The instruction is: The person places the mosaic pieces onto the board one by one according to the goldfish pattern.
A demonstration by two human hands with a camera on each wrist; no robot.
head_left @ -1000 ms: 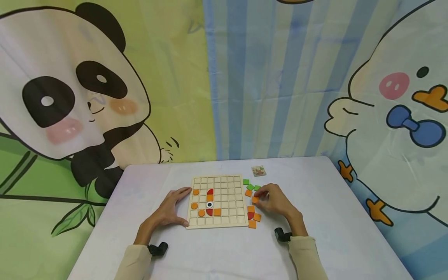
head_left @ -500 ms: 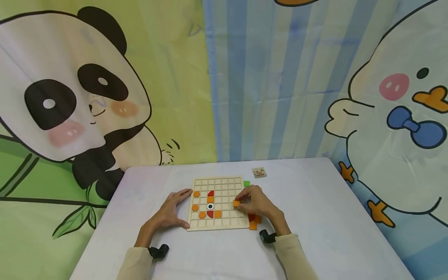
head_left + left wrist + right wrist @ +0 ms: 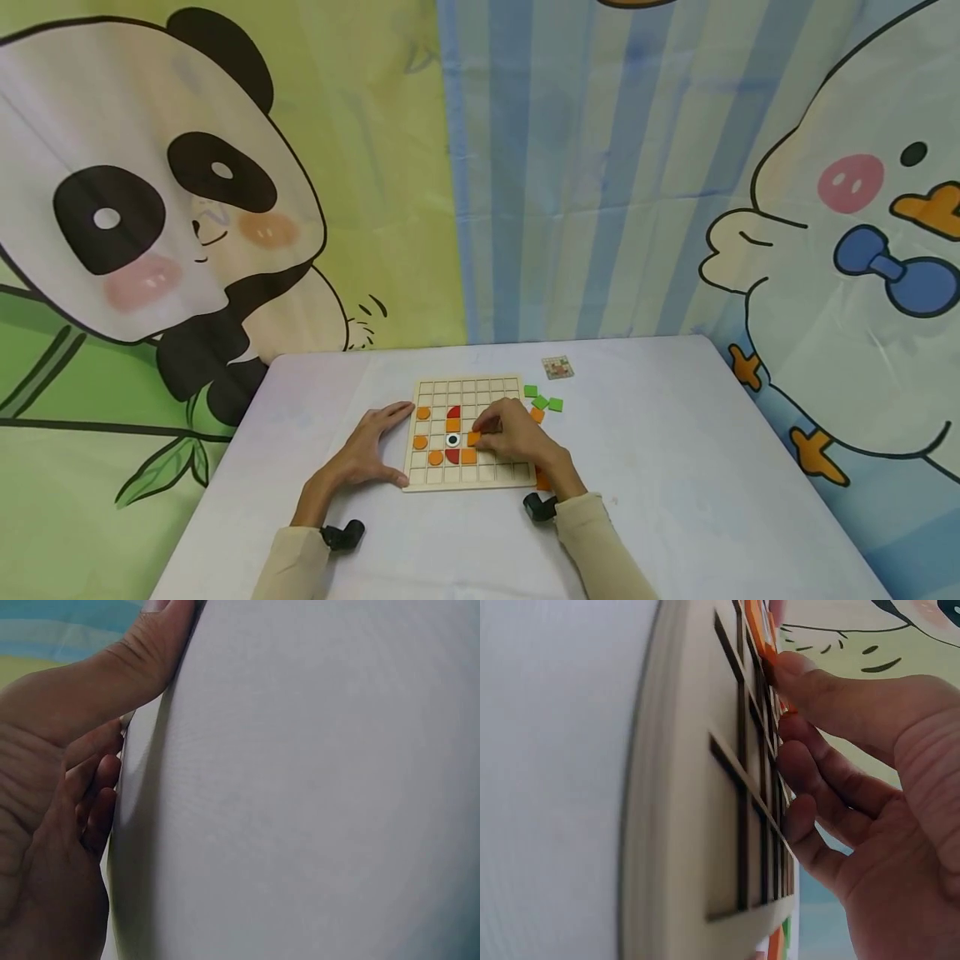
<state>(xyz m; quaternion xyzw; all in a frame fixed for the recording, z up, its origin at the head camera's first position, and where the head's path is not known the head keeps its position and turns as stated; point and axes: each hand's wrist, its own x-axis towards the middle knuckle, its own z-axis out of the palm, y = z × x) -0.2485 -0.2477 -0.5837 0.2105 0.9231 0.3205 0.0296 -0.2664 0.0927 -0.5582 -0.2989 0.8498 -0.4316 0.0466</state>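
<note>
A pale wooden grid board (image 3: 498,473) lies flat on the table. My left hand (image 3: 369,450) rests at its left edge, thumb at the near corner and fingers spread toward the far side. Over the middle of the board, my right hand (image 3: 513,432) pinches an orange square tile (image 3: 474,438) between thumb and fingertips, just right of a white tile with a black dot (image 3: 452,440). Another orange square (image 3: 468,456) sits in the grid just below. Red quarter-round tiles (image 3: 453,412) and orange round tiles (image 3: 423,413) fill other cells. The left wrist view shows mostly white tablecloth.
Green square tiles (image 3: 540,402) lie off the board's right edge. Orange tiles (image 3: 537,415) beside them are partly hidden by my right hand and forearm. A small patterned card (image 3: 557,367) lies farther back on the white table (image 3: 660,433). Cartoon-printed curtains hang behind.
My right hand has picked up an orange square tile from the pieces on the right and carried it left over the board, beside the dotted tile. My left hand has stayed at the board's edge.
</note>
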